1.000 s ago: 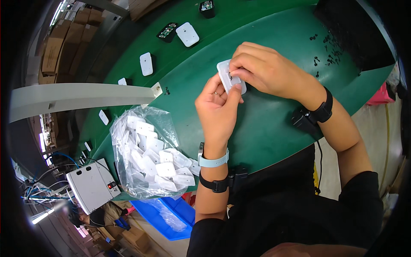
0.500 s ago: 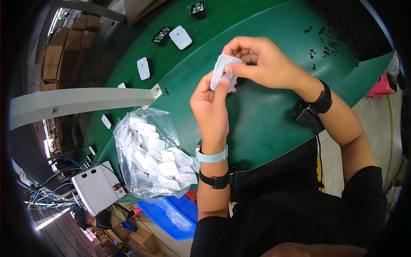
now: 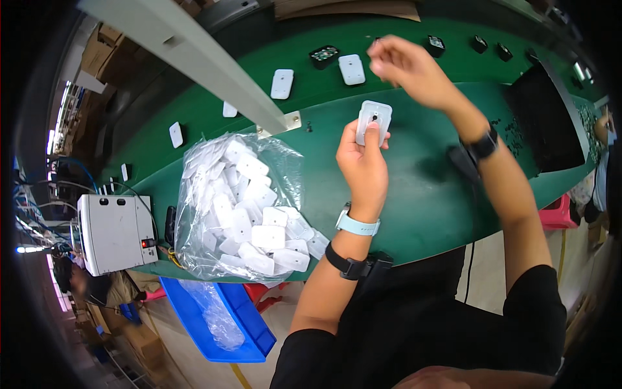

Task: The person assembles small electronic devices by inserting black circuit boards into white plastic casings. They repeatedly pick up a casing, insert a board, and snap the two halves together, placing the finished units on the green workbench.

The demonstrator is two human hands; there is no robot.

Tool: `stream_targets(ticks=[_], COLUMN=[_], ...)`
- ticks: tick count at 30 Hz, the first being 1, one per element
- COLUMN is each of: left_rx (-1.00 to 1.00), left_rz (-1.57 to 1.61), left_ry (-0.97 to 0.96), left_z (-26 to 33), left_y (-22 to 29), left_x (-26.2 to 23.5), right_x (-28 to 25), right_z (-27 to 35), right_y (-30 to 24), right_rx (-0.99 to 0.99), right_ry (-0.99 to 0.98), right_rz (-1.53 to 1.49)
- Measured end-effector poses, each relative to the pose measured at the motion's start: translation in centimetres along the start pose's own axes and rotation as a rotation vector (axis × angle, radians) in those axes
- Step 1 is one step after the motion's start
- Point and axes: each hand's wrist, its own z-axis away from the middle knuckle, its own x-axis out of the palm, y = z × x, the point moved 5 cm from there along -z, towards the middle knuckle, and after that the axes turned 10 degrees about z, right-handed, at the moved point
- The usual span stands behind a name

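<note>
A white plastic plate (image 3: 374,121) was held upright above the green table (image 3: 414,188) by the left hand (image 3: 363,162), fingers closed on its lower edge. The right hand (image 3: 405,65) was raised beyond it, fingers loosely pinched, contents indiscernible. With so narrow a grip, the plate could be tipped and dropped.

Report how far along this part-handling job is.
Done: several white plates already lie spaced along the green belt. In hand: the left hand holds one white plate upright, thumb on it, while the right hand is raised above the belt, apart from it. Left: the clear bag is full of plates.
</note>
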Motion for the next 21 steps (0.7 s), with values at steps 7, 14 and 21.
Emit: stream_targets(ticks=[7, 14, 21], left_rx=[0.156, 0.111, -0.048], left_rz=[0.066, 0.099, 0.215], left_ry=[0.107, 0.126, -0.051], left_z=[-0.1, -0.2, 0.2], left_y=[1.0, 1.1, -0.5], left_x=[-0.8, -0.9, 0.2], right_x=[7.2, 5.0, -1.2], right_z=[-13.4, -12.3, 4.7], right_y=[4.4, -0.2, -1.4], right_rx=[-0.194, -0.312, 0.192], right_ry=[-0.299, -0.071, -0.01], right_rz=[1.182, 0.898, -0.514])
